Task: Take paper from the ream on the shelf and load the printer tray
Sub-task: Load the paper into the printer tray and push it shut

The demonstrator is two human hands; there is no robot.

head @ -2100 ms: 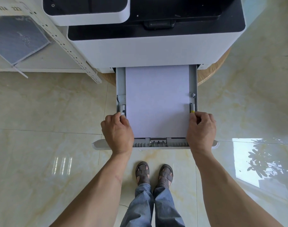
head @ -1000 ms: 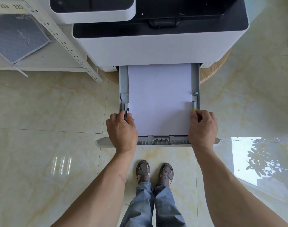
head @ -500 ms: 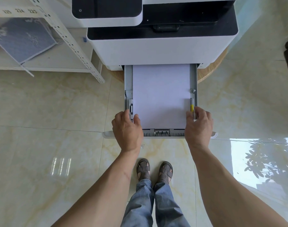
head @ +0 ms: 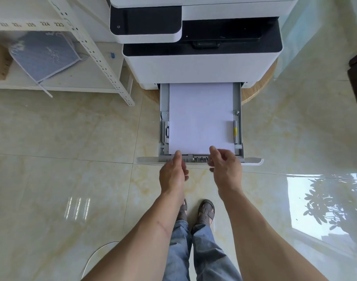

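Presently noted: printer tray (head: 240,126) pulled out from the base of the white printer (head: 194,67), front lip projecting over the floor (head: 72,138). Paper (head: 201,118) lying flat inside the tray, white stack squared between the grey side walls, far end running under the printer body. Side guides standing against both long edges of the stack; yellow marker (head: 235,131) visible on the guide at the right wall.

Left hand (head: 173,173) positioned at the tray's front edge, fingers loosely curled, one fingertip at the near edge of the paper beside the centre rail; gripping nothing. Right hand (head: 226,167) positioned just beside it to the right, over the front lip, fingers half-spread and slack, thumb tip over the near edge of the stack; likewise holding nothing. Contact with the paper itself not determinable for either hand. Hands near each other but apart.

Printer resting on a round wooden table (head: 260,86), rim showing at both sides of the tray. Metal shelf (head: 104,63) to the left, numbered strip along its upper rail, grey-blue cushion (head: 44,55) on the lower board. No ream discernible on the visible part of the shelf. Sandalled feet (head: 206,211) and jeans below the forearms, on glossy marble floor
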